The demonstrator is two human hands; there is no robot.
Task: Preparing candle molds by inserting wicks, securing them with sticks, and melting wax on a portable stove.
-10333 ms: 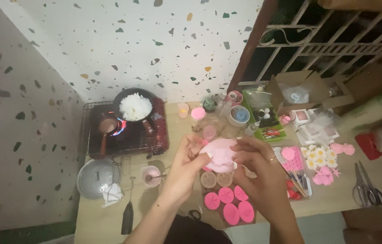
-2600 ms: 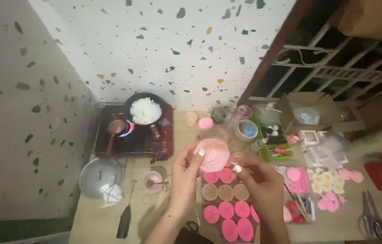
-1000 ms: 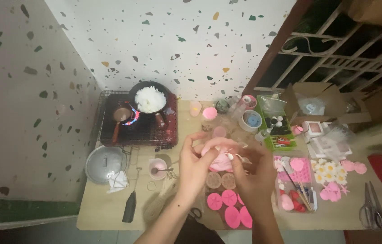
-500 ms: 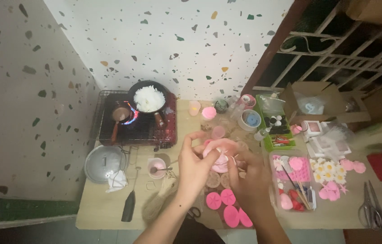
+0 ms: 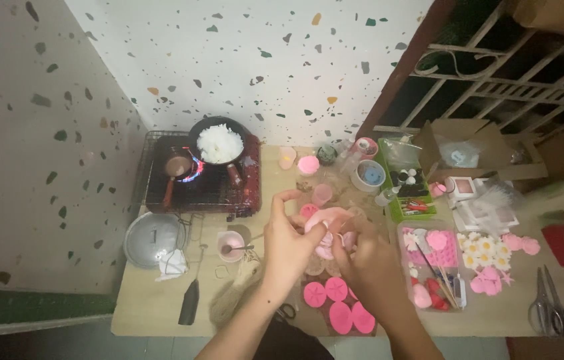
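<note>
The pink mould [image 5: 327,224] is held up off the counter [image 5: 162,300], just above the tray [image 5: 335,303] of filled pink cavities, with both hands closed on it. The left hand [image 5: 287,240] clasps its left edge, thumb over the top and index finger raised clear. The right hand [image 5: 365,257] grips the right and lower side, its fingertips [image 5: 337,239] pressing in beneath. What lies inside the mould is hidden by the fingers.

The step looks like flexing the soft mould to free a cast piece. It would go best with slow, even peeling: thumbs anchoring the rim while the fingertips push the back upward, working round the edge rather than folding it sharply in one place, since a thin cast shape would probably crack under a hard bend. Keeping it low over the tray means anything that drops lands near and softly.

Left of the mould stands a small pink cup [image 5: 229,244] with a stick in it. Beyond that, on the lit stove [image 5: 192,183], sit a pan [image 5: 219,143] of white flakes and a small pot [image 5: 177,167]; elbows and sleeves should stay well away from the flame. Right of the mould lie a clear box [image 5: 432,267] of pink pieces, white flowers [image 5: 482,250] and, further off, scissors [image 5: 552,310].
</note>
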